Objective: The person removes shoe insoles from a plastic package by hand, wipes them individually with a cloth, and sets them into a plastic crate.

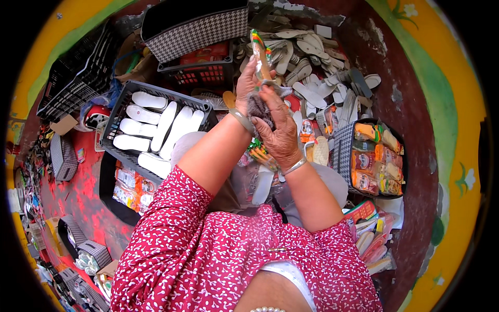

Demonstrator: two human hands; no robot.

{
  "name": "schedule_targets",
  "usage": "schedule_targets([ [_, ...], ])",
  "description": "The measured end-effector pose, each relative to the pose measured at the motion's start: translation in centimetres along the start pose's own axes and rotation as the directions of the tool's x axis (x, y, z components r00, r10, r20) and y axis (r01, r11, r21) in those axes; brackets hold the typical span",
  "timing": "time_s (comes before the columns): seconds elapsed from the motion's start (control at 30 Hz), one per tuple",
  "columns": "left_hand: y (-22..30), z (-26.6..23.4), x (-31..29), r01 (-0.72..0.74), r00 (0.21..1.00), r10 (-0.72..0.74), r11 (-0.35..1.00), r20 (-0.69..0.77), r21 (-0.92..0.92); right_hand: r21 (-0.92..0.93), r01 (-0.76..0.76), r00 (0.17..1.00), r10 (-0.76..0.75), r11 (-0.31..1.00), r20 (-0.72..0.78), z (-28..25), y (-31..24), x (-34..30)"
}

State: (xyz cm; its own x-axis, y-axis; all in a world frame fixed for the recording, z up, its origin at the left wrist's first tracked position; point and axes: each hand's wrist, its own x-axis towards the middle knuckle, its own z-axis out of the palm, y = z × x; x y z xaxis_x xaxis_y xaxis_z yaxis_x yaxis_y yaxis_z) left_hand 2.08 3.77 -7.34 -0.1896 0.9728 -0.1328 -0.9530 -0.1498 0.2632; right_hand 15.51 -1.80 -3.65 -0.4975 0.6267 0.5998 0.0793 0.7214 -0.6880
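Out in front of me, my left hand [245,86] grips a slim clear-wrapped packet [260,52] with green, yellow and orange print, which stands up past the fingers. Its contents look tan, perhaps insoles. My right hand [280,132] is close against the left, its fingers closed on a crumpled grey-brown cloth [258,108] that lies between the two palms. Part of the packet's lower end is hidden behind the cloth and fingers. Just below my hands, another colourful wrapped packet [261,156] rests near my lap.
White insoles [165,127] fill a black crate [117,112] on the left. Loose insoles [306,47] heap up at the far side. A houndstooth basket [343,148] of wrapped packets stands right. Behind are a houndstooth bin [200,34] and black crates [78,78].
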Motion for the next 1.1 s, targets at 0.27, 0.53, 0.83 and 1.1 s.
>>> schedule_targets([
  [0.27,-2.0,3.5,-1.8,-0.212,0.973,0.189,0.96,0.133,0.183,0.675,-0.36,0.715,0.656,0.644,-0.244,-2.8,3.9,1.1],
  [0.53,-0.3,3.6,-2.4,-0.097,0.967,0.095,0.995,0.237,-0.003,0.941,-0.32,0.738,0.651,0.107,0.176,-3.7,4.5,0.1],
  [0.83,0.6,3.4,-1.7,-0.29,0.948,0.259,0.943,0.187,0.162,0.839,-0.491,0.734,0.63,0.235,0.253,-4.3,4.5,0.3],
  [1.1,2.4,2.1,-1.4,-0.108,0.973,0.073,0.982,0.22,0.154,0.678,-0.091,0.655,0.556,0.73,-0.511,-9.8,0.7,2.6],
])
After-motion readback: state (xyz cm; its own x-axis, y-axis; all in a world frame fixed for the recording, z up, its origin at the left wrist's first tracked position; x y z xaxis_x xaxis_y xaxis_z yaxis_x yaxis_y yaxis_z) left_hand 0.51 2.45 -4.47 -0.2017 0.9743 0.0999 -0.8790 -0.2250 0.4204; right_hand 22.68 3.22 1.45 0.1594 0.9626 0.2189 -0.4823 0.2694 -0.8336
